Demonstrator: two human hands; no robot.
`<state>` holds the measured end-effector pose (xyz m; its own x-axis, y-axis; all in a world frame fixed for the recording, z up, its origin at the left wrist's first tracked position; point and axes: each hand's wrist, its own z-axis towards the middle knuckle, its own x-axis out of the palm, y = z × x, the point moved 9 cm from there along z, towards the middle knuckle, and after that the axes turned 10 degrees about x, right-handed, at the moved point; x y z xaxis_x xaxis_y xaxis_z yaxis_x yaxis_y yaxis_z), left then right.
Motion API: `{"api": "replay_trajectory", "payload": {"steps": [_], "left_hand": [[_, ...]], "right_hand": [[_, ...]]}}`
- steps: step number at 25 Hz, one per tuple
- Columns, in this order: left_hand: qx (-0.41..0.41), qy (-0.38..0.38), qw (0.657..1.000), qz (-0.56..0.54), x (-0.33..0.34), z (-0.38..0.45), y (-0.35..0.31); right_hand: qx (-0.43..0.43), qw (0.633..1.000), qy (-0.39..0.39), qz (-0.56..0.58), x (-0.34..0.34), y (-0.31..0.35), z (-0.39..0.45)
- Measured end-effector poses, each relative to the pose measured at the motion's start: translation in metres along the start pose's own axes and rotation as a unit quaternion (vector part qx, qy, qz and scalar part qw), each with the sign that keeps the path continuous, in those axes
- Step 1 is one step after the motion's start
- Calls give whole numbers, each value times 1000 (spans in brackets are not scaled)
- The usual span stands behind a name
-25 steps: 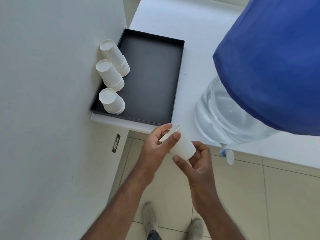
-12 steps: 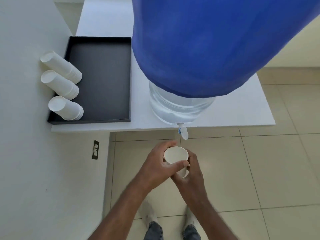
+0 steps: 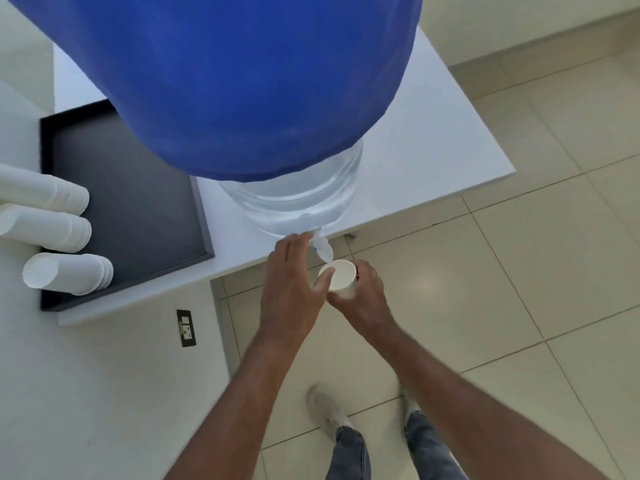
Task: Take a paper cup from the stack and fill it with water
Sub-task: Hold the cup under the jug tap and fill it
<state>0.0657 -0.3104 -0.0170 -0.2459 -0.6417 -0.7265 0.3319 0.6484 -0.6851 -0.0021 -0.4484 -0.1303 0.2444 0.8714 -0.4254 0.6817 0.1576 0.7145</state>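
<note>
Centre frame, right hand [image 3: 360, 292] in a closed grip around the paper cup [image 3: 339, 278] just under the tap [image 3: 320, 245] — left hand [image 3: 294, 282] loose-fingered at it; keep cup level, mouth centred, before opening flow.

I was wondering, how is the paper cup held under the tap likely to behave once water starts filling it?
The paper cup looks thin-walled and empty, so it is probably light and would crush under a hard squeeze. The right hand wraps its lower wall, which should steady it. With the left hand reaching the tap, the cup will likely grow heavier on one hand alone.
</note>
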Motion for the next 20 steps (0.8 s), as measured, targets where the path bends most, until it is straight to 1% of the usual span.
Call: {"api": "replay_trajectory", "payload": {"steps": [3,5,7,11,15,20], "left_hand": [[52,32,995,77,5,12,-8],[94,36,986,133,5,18,-14],[105,32,983,144,4,21,-16],[68,28,993,93,1,24,-11],[16,12,1000,6,0,30,0],[8,1,1000,-27,-1,31,5]], "right_hand": [[-26,999,2,30,3,19,15],[-45,998,5,46,4,28,18],[-65,996,5,53,4,33,19],[-73,995,14,59,6,35,16],[-72,994,18,76,5,37,17],[-69,993,33,90,5,37,17]]}}
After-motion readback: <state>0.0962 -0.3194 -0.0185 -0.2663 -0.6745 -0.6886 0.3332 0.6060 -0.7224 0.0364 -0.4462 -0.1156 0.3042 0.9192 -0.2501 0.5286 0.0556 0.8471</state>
